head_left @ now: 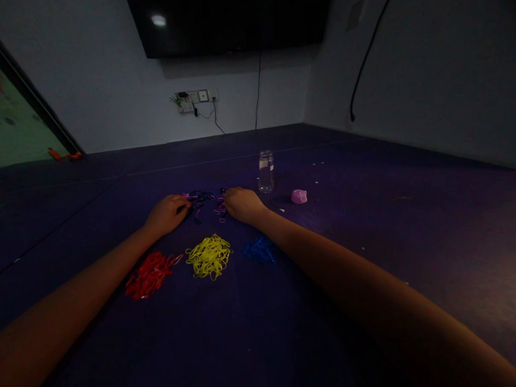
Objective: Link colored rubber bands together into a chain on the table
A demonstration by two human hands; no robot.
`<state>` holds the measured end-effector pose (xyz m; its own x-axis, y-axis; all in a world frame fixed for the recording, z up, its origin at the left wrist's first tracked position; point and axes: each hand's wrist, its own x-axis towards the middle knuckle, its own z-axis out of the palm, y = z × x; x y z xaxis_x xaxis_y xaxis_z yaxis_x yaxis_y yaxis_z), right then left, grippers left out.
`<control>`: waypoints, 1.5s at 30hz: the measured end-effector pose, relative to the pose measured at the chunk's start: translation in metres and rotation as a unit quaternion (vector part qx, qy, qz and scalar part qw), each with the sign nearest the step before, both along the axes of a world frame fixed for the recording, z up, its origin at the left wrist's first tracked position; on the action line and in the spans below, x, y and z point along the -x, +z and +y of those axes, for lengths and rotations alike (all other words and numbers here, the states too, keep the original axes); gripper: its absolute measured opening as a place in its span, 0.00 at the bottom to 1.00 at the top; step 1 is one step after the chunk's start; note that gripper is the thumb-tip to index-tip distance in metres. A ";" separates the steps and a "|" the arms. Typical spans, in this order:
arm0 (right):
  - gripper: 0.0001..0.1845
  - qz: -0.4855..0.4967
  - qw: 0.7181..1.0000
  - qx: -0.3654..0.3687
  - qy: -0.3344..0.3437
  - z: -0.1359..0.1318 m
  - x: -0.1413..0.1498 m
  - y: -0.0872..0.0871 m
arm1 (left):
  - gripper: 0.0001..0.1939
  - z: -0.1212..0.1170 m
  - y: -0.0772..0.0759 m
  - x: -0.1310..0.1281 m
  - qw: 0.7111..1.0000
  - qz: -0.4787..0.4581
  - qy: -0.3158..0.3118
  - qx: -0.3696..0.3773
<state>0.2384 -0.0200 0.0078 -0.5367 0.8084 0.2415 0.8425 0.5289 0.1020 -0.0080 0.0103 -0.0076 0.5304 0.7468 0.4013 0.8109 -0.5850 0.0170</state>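
Note:
Between my hands lies a loose mixed pile of dark, blue and pink rubber bands [201,196]. My left hand [167,214] rests at the pile's left side, fingers curled inward with their tips touching the bands. On the opposite side, my right hand [243,204] bends its fingers down over a few pink and dark bands. What either set of fingertips pinches is hidden. Closer to me are three sorted heaps: red rubber bands [150,274] by my left forearm, yellow rubber bands [209,256] in the middle, and blue rubber bands [260,250] beside my right forearm.
A clear glass jar [266,173] stands upright just beyond my right hand. To its right sits a small pink lidlike object [299,196]. White scraps dot the dark purple surface [230,331]. Behind are a wall socket [203,95] with cables and a wall-mounted screen [233,17].

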 end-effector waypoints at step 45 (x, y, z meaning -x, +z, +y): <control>0.20 -0.003 1.000 0.004 -0.005 -0.001 0.000 0.002 | 0.15 0.003 -0.002 0.001 1.000 0.004 0.006 -0.009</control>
